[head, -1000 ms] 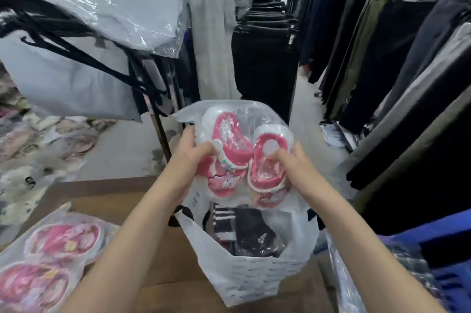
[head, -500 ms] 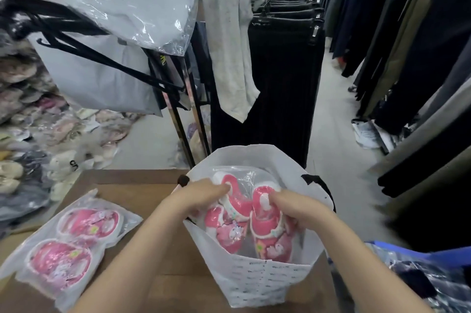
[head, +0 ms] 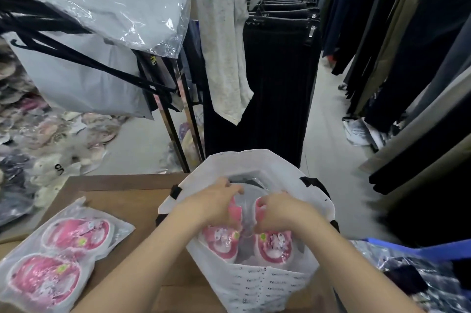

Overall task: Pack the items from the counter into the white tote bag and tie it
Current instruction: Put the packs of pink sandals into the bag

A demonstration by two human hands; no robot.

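The white tote bag [head: 260, 284] with black handles stands open on the wooden counter [head: 127, 193]. Inside its mouth lies a clear plastic pack of pink children's shoes [head: 221, 241]. My left hand [head: 214, 203] grips the pack's left side and my right hand [head: 277, 210] grips its right side, both reaching into the bag. A second bagged pair of pink shoes [head: 58, 259] lies flat on the counter to the left. Something dark sits deeper in the bag, mostly hidden.
A clothes rack with black trousers [head: 277, 78] and a grey towel [head: 224, 40] stands just beyond the counter. Dark garments [head: 407, 58] hang along the right. Packed goods pile on the left floor [head: 38, 139]. A blue crate edge [head: 433, 251] is at right.
The shoe pack went from held above the bag down into its mouth, with both hands following it inside. The view tilted downward.
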